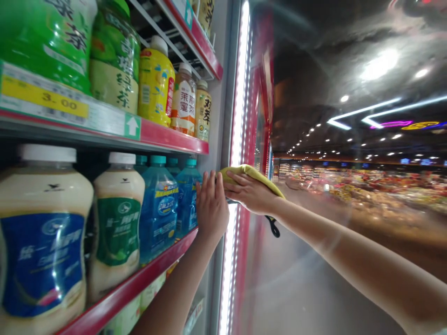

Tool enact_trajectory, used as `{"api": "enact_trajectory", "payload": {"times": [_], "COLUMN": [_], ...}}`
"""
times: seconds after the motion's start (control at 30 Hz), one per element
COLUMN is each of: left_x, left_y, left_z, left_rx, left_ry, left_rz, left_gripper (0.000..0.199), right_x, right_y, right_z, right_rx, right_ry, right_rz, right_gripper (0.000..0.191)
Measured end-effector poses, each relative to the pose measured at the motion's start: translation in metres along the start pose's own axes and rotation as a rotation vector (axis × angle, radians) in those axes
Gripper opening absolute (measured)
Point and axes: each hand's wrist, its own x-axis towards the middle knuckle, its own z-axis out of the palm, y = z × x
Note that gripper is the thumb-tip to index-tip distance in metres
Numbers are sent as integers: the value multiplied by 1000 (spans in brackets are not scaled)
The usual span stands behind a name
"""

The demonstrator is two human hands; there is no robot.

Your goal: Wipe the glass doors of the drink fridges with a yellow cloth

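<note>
In the head view, we see a yellow-green cloth at the lit strip along the edge of the drinks cooler. It looks soft and plain, bunched into a rounded fold at the top and drawn out to a narrow corner toward the right wrist. Our right hand lies flat over it, fingers extended rather than curled round it, covering much of its face. Below that wrist hangs a small black loop; we cannot tell whether it belongs to the cloth. Our left hand is open, fingers upward, just beside the cloth and near the blue bottles.
</note>
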Motion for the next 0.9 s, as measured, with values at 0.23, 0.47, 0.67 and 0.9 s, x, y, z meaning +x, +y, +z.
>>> {"api": "enact_trajectory", "payload": {"times": [0.23, 0.47, 0.67, 0.9], "left_x": [-4, -5, -21, -18], "left_y": [-5, 0, 3, 10], "left_z": [-10, 0, 14, 12], "left_rx": [-25, -24, -13, -25], "left_ry": [9, 13, 10, -6], "left_rz": [60, 55, 55, 61], "left_gripper": [59, 62, 62, 66], "right_x": [-16, 39, 26, -30], "right_y": [-9, 61, 30, -16], "right_z": [4, -39, -14, -1], "right_rx": [30, -107, -95, -98], "right_ry": [-17, 203, 240, 69], "right_rz": [-111, 400, 515, 292], "right_gripper": [45, 52, 53, 47]}}
